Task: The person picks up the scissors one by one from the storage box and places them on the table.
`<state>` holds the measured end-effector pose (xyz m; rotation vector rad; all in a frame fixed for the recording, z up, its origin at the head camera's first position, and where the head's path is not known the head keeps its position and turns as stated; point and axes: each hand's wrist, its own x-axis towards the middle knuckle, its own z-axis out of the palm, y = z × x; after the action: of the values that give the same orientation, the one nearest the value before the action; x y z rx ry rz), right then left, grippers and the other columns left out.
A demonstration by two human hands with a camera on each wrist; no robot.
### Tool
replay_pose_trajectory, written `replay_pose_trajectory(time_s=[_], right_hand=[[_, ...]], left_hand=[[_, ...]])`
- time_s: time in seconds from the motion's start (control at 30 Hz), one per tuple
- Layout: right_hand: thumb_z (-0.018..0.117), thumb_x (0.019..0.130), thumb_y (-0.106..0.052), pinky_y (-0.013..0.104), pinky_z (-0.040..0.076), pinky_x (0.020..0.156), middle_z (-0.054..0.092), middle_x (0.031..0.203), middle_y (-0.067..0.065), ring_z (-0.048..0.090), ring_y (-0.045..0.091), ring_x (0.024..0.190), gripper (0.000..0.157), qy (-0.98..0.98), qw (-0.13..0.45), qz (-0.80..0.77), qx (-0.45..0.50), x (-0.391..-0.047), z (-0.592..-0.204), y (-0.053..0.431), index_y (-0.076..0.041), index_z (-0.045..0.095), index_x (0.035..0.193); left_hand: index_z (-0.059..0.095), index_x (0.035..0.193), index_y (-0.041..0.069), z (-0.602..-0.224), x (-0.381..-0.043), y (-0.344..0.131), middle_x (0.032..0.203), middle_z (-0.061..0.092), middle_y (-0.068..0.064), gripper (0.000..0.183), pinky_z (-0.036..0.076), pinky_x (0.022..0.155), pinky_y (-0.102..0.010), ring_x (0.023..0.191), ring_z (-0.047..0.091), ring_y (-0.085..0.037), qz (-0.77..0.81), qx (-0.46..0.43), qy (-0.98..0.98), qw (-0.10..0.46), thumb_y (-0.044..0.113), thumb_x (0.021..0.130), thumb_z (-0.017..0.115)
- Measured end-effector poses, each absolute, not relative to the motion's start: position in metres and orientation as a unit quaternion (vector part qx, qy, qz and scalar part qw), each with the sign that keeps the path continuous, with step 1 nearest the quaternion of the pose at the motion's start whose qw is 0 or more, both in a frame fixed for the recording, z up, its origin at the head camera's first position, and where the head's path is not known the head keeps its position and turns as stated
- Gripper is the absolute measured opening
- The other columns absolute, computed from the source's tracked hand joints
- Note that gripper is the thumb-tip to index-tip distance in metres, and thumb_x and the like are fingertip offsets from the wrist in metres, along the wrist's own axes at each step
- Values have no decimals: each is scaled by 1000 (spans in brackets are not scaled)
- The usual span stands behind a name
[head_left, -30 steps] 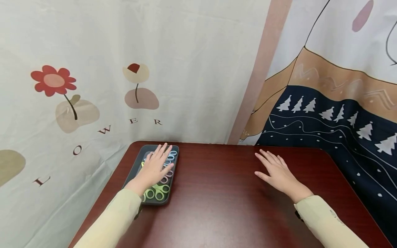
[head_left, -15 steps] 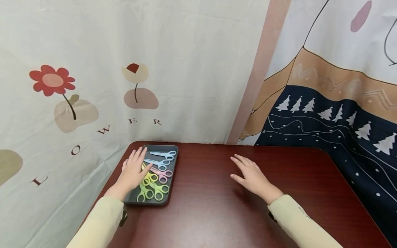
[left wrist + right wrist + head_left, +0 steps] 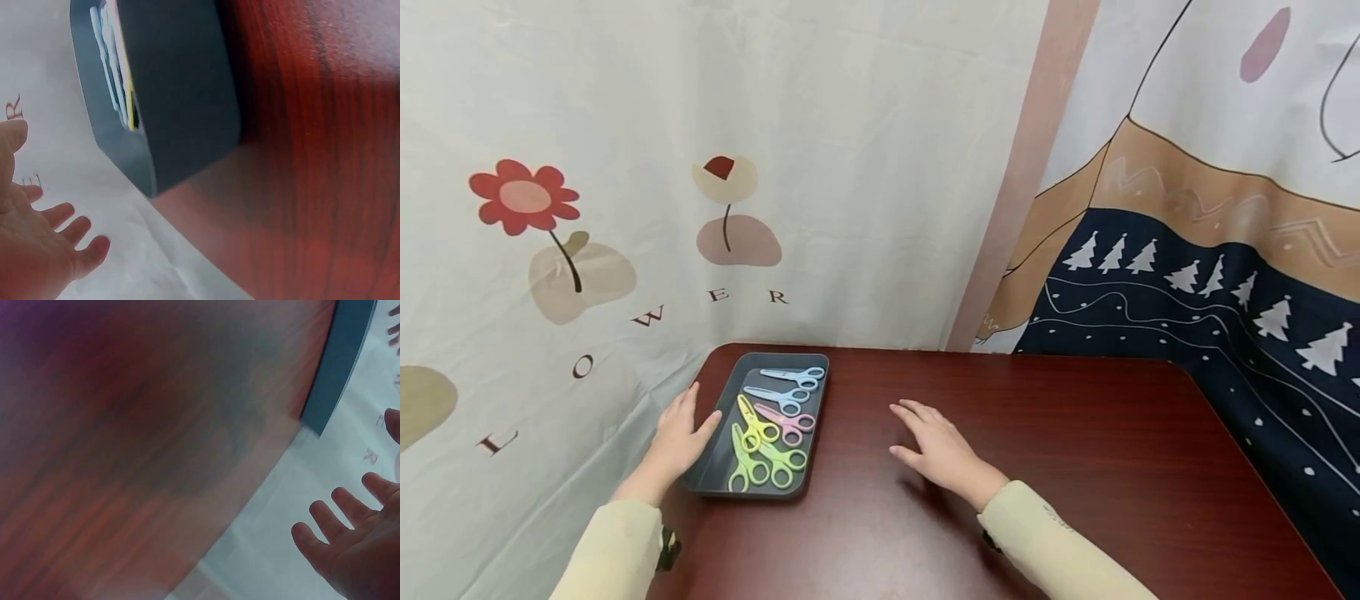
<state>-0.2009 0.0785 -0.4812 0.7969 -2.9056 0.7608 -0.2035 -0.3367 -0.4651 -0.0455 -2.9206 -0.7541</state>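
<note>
The left hand (image 3: 673, 443) has moved from over the scissors (image 3: 749, 418) to the tray's left side (image 3: 728, 388), the right hand (image 3: 942, 450) nearer.

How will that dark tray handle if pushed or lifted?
The tray probably holds its shape, since its walls stand straight. Sitting low and flat on the glossy table, it would likely slide before tipping. The scissors inside look loose, so may shift if tilted.

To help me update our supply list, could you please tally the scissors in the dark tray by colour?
Blue scissors: 2
Green scissors: 2
Yellow scissors: 1
Pink scissors: 1
Total: 6
</note>
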Motion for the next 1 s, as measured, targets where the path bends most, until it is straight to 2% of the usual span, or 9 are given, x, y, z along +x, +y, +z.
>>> replay_pose_trajectory(time_s=[0.13,0.27,0.47,0.63,0.77,0.9,1.0], right_hand=[[62,90,-39,50,36,105,38,148,6,37,28,135,64,-929,-6,270,252,-198,-484,59,-20,36,146],[61,90,-40,50,36,105,37,149,5,36,27,136,64,-923,-37,301,237,-196,-489,42,-20,36,146],[63,90,-34,46,38,104,41,144,11,41,28,131,61,-891,-63,396,212,-196,-499,12,-11,41,142],[68,86,-25,39,50,85,48,132,19,57,31,107,56,-837,-84,523,137,-196,-498,-19,-5,48,134],[70,83,-24,34,51,73,50,129,21,58,27,100,56,-800,-106,588,55,-192,-498,-42,-3,50,132],[72,81,-22,34,51,75,55,121,18,57,26,102,55,-781,-96,617,-1,-188,-504,-60,-2,53,129],[75,77,-16,30,50,76,59,108,14,59,23,94,53,-782,-60,621,-17,-185,-513,-69,1,56,123]], left_hand=[[13,144,-14,-469,-204,-342,140,23,-42,71,20,102,-67,127,22,-58,-287,-2,-957,45,33,99,44],[14,142,-17,-472,-201,-345,136,28,-43,69,27,101,-63,124,29,-57,-315,16,-949,14,31,101,40],[18,140,-19,-479,-190,-353,132,34,-43,63,37,96,-60,119,39,-56,-320,36,-947,-15,25,101,39],[22,138,-20,-485,-189,-358,128,41,-42,58,42,92,-57,116,45,-54,-314,37,-949,-11,21,101,39],[28,137,-16,-490,-188,-361,126,45,-39,50,43,90,-55,113,48,-52,-314,42,-949,-5,18,102,37],[35,135,-13,-494,-185,-362,124,50,-37,44,50,84,-47,110,54,-48,-329,42,-943,6,17,102,35],[40,132,-12,-494,-185,-361,122,52,-37,41,54,75,-38,104,59,-44,-347,43,-937,10,16,103,35]])
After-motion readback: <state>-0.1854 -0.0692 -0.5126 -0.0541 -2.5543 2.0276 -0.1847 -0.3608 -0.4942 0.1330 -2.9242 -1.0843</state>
